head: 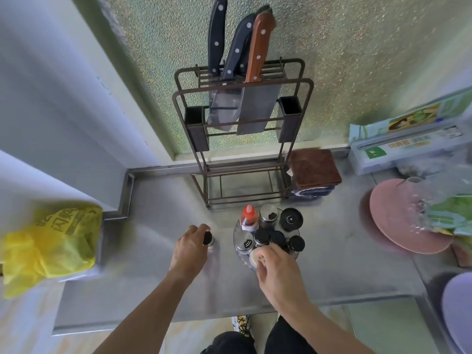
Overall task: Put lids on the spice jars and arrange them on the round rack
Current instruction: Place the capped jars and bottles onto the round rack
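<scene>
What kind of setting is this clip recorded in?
Most likely a home kitchen: a steel counter carries a knife rack with cleavers, a round rack of spice jars, and a pink plate to the right.

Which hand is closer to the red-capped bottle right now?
Right, narrowly. The right hand is at the rack's near edge, holding a pale lid, just below the red-capped bottle. The left hand is off the rack, gripping a jar to the bottle's left.

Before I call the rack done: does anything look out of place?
One small black-lidded glass jar stands on the steel counter left of the round rack, gripped by the left hand. Nothing looks spilled.
</scene>
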